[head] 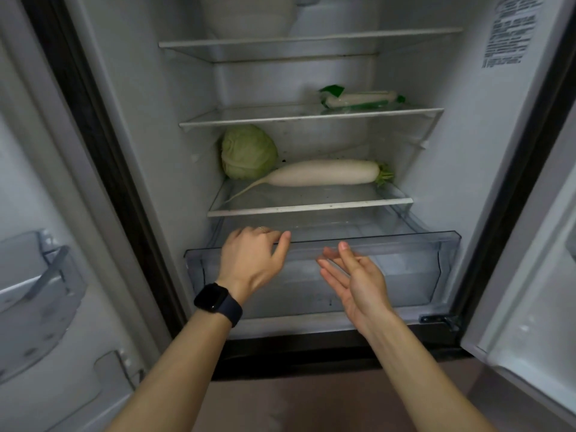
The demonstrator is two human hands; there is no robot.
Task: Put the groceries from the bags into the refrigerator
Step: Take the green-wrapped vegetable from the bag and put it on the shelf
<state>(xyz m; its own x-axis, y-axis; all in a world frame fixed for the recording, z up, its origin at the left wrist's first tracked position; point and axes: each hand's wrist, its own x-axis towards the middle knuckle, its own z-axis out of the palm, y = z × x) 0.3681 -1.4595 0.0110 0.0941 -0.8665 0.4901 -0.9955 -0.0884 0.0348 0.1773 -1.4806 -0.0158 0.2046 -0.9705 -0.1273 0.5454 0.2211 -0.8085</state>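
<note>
The refrigerator stands open in front of me. A green cabbage (pixel 248 152) and a long white radish (pixel 318 173) lie on the lowest glass shelf (pixel 311 206). On the shelf above rests a green-and-white packet (pixel 358 99). Below, the clear crisper drawer (pixel 405 263) is pulled partly out. My left hand (pixel 254 258), a black watch on its wrist, grips the drawer's top front rim with curled fingers. My right hand (pixel 352 279) hovers just in front of the drawer, palm turned left, fingers straight, holding nothing.
The left door (pixel 46 275) with grey bins and the right door (pixel 530 244) both hang open at the sides. The top glass shelf (pixel 308 42) holds a white object at the back. Brown floor (pixel 311 406) lies below.
</note>
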